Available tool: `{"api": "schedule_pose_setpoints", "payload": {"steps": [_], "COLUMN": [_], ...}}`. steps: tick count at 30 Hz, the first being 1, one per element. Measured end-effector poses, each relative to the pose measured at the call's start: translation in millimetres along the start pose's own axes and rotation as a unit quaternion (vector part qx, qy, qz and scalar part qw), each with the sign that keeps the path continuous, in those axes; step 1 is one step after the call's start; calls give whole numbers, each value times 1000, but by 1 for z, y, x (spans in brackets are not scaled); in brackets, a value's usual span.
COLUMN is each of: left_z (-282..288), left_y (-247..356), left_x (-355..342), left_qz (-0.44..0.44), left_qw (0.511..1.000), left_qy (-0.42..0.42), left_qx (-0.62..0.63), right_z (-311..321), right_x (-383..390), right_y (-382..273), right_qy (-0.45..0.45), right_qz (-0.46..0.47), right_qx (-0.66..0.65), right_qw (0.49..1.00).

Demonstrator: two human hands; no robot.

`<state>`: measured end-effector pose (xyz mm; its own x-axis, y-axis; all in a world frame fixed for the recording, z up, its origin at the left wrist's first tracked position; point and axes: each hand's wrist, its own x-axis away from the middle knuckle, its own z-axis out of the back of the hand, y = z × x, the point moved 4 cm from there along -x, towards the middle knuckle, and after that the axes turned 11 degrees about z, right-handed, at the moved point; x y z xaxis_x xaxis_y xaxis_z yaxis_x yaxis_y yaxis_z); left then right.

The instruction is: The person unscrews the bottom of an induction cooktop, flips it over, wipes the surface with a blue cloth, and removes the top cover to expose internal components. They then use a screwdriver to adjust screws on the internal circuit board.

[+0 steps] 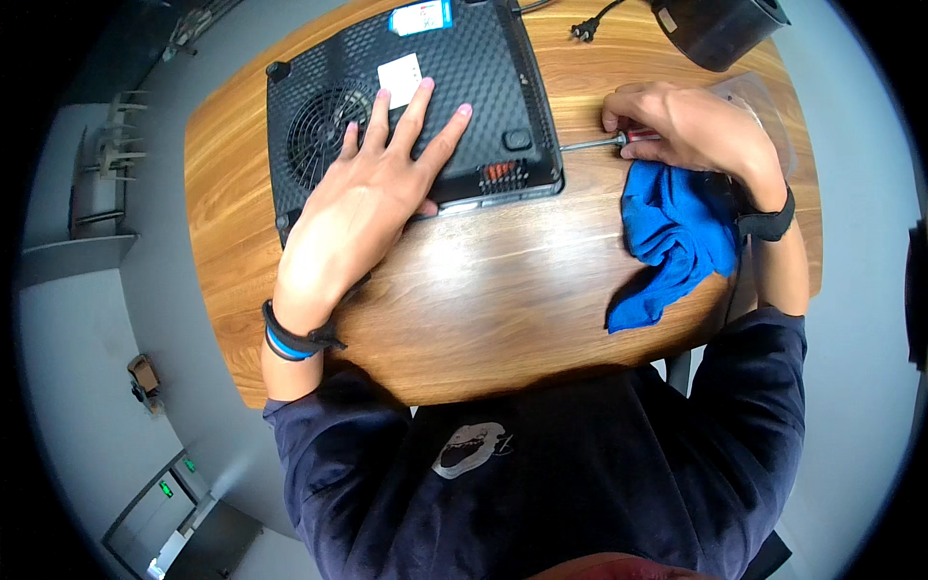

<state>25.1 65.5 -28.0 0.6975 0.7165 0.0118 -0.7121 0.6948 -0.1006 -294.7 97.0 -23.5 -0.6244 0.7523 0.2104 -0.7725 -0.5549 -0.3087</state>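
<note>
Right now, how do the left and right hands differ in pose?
The left hand lies palm down on the black appliance, while the right hand grips the screwdriver. The left hand's fingers are spread apart; the right hand's are curled. Both are bare, each with a dark wristband.

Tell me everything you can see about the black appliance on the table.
The black appliance looks like dimpled plastic, boxy, lying flat on the wooden table, its top edge slightly cropped. Facing up are a round fan grille, a small vent showing orange-red, stubby corner feet and two labels. The left hand is spread over it; the screwdriver in the right hand points at its right side, contact unclear.
</note>
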Motion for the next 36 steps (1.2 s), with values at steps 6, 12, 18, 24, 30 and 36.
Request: {"api": "schedule_pose_setpoints", "payload": {"steps": [6,12,18,24,30,36], "left_z": [-5,-4,0,2,-23,-12], "left_y": [-13,-35,-74,-136,-175,-174], "left_x": [-7,5,24,27,21,9], "left_qz": [7,-18,75,182,228,295], "left_qw": [999,994,988,973,958,928], "left_qy": [13,-19,-43,-33,-95,-118], "left_qx": [44,109,131,140,147,194], "right_z": [-10,-15,-4,-1,3,9], "right_x": [-17,-21,-26,-40,-75,-78], "right_y": [-4,-1,-6,-4,9,8], "right_qy": [8,-10,14,118,99,132], "right_qz": [10,-8,-29,-47,-65,-87], "right_qx": [23,38,-20,-11,-102,-148], "right_qw": [1000,999,999,992,988,976]}}
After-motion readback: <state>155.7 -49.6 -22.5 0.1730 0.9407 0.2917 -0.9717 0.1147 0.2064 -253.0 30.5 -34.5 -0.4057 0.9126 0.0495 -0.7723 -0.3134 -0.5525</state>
